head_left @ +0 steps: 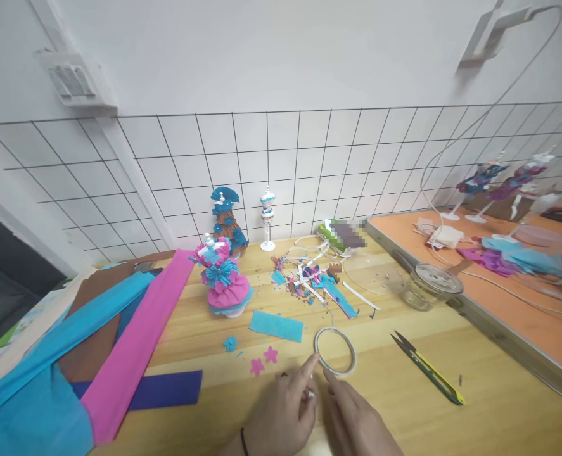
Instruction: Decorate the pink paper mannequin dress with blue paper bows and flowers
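My left hand (287, 405) is curled above the table, its index finger stretched to the near left rim of a narrow roll of tape (355, 354). A small white bit (312, 394) shows by its thumb, too small to name. Beside it my right hand (359, 418) has its fingers stretched forward, the tips close to the roll's near edge; nothing shows in them. Two pink paper flowers (270, 354), a blue paper flower (230, 343) and a light-blue paper strip (277, 325) lie ahead and left of my hands.
Green-and-yellow thread snips (427, 370) lie on the right, below a lidded clear container (427, 288). Paper scraps (309, 278) are heaped behind. Two paper-dressed mini mannequins (228, 291) (228, 221) and a white one (267, 218) stand at back. Crepe paper (140, 342) covers the left.
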